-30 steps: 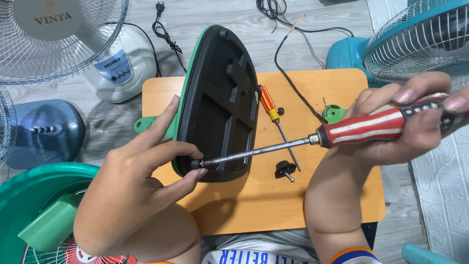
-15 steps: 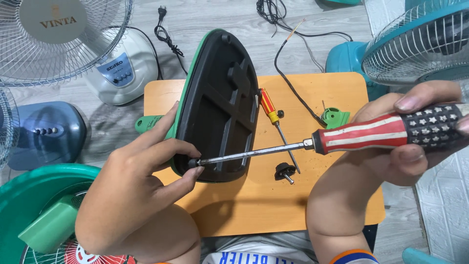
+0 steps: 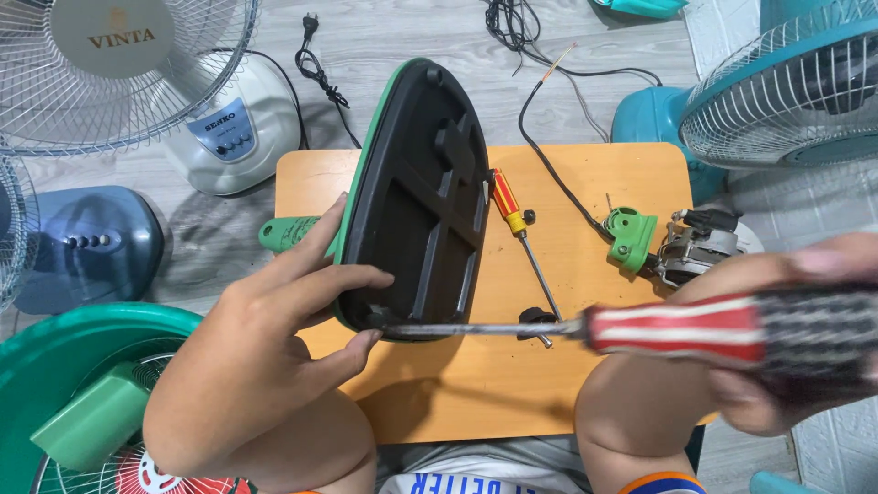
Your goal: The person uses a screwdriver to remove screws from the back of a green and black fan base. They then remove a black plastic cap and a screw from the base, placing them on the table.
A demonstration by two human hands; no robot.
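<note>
My left hand [image 3: 261,361] clamps the green-edged black fan base [image 3: 416,201] on edge, near the wooden board's [image 3: 604,178] left edge — fingers curled round its rim. My right hand [image 3: 777,366] is fisted on the red-striped screwdriver [image 3: 640,327] — shaft level, tip at the base's lower end.

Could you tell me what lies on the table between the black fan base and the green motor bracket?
In the head view, a small red-and-yellow screwdriver lies on the wooden table between the black fan base and the green bracket; a black cable also crosses there.

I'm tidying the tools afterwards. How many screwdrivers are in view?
2. A large screwdriver with a red-striped handle is in the right hand; a small red-and-yellow screwdriver lies on the orange wooden table. Others may be hidden.
</note>
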